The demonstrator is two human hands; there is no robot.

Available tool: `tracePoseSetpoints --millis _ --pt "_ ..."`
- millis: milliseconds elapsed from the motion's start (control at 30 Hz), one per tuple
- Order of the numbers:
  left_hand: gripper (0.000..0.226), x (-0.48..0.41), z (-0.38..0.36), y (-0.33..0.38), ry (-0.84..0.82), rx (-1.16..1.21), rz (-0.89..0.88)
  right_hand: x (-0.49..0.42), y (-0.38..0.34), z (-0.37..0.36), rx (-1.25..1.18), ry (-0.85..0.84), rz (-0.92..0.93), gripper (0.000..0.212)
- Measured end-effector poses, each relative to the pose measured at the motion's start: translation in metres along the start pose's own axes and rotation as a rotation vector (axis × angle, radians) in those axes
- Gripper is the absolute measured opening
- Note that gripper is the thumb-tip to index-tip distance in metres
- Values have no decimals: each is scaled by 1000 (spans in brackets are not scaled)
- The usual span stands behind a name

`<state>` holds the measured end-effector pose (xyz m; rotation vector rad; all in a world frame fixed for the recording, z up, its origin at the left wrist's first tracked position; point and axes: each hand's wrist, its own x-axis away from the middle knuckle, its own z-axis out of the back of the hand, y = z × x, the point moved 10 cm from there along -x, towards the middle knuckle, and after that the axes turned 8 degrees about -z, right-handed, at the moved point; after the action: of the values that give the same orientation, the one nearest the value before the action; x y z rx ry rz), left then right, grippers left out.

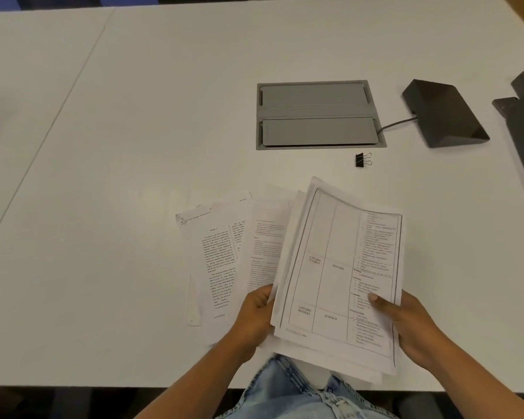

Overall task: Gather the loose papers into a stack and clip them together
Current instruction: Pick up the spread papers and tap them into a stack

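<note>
On the white table (133, 146), near its front edge, a stack of papers (339, 267) overlaps a fan of loose sheets (221, 261) on its left. The left hand (254, 316) curls its fingers round the stack's left edge, and the right hand (412, 325) pinches the right edge, thumb on top. The black binder clip (362, 160) lies apart, beyond the stack

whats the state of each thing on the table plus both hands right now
held stack, in both hands, edges uneven, unclipped
loose papers, fanned flat on the table, left of the stack
binder clip, lying beyond the papers, unused
left hand, grips the stack's left edge
right hand, grips the stack's right edge, thumb on top
cable hatch, both lids shut
</note>
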<state>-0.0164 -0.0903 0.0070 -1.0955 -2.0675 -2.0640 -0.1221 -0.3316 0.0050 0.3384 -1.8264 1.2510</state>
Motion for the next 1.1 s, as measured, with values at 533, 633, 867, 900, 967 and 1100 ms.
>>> tracePoseSetpoints --millis 533,633,867,900,967,1100 --pt "23 -14 -3 19 0 -18 -32 8 -1 -4 147 155 41 34" --pt "28 -17 6 6 70 -76 16 16 -2 13 130 269 53 36" --pt "64 -26 76 -4 498 -838 19 47 -13 38 71 401 91 34" --pt "71 -29 79 -5 497 -958 54 50 -15 41 77 420 104 37" --pt "77 -34 76 -7 452 -1160 98 56 -18 45 82 449 125 40" --pt "85 -44 75 -12 409 -1190 123 66 -25 50 71 491 150 42"
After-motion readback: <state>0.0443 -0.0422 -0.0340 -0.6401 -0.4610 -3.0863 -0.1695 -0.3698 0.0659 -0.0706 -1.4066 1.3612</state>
